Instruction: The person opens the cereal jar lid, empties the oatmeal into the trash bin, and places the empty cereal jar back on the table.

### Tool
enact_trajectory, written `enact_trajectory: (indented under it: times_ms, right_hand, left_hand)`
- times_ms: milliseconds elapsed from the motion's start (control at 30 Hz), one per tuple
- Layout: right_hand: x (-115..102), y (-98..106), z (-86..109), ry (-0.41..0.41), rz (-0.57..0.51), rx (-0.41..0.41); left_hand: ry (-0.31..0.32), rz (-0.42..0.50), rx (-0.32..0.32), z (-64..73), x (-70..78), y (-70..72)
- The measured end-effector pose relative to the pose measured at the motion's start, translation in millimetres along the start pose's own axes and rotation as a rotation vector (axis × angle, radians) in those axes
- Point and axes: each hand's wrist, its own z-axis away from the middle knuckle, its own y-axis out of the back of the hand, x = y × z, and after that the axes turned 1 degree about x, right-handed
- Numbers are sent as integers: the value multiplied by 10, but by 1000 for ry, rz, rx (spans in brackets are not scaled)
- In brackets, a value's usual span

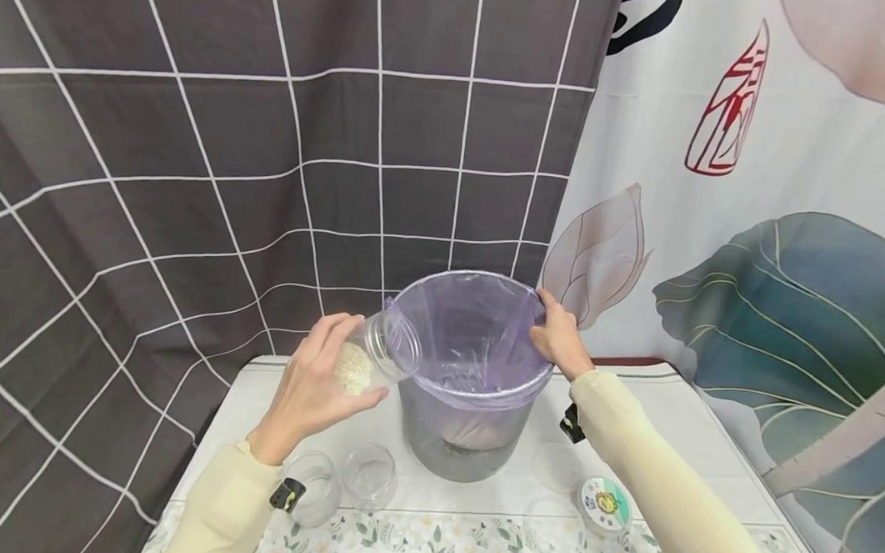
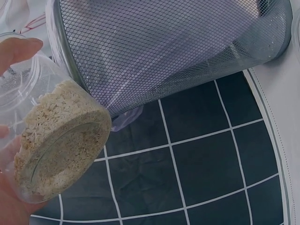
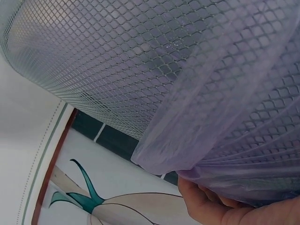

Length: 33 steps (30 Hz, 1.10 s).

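Note:
My left hand (image 1: 312, 391) holds a clear jar (image 1: 395, 345) tilted on its side, its mouth pointing right at the near-left rim of a mesh waste bin (image 1: 451, 456). Pale flaky grains (image 2: 61, 136) lie along the lower side and base of the jar. A thin purple bag (image 1: 470, 315) lines the bin and folds over its rim. On the far side, my right hand (image 1: 562, 337) grips the bin's right rim, with the bag's edge under the fingers (image 3: 201, 201). The bottom inside the bin is hard to make out.
Two clear containers (image 1: 369, 477) stand at the left front of the white table (image 1: 256, 400). Right of the bin lie clear discs (image 1: 557, 466) and a round green-and-white labelled lid (image 1: 605, 505). A dark gridded curtain (image 1: 326, 195) hangs close behind.

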Motion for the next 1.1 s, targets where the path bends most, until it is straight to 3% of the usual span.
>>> enact_trajectory:
  times_ms: [400,800,1100]
  right_hand:
    - [7,-6,-3,17,6,8]
    - [-6,0,-14,2,12,-20]
    - [-22,10,-28,-14,7,-30]
  left_hand:
    - [-46,-31,1,-83,-27,19]
    - [-50,-53,-46,-164,-45,28]
    - [-89,-65,-55,-243,-55,39]
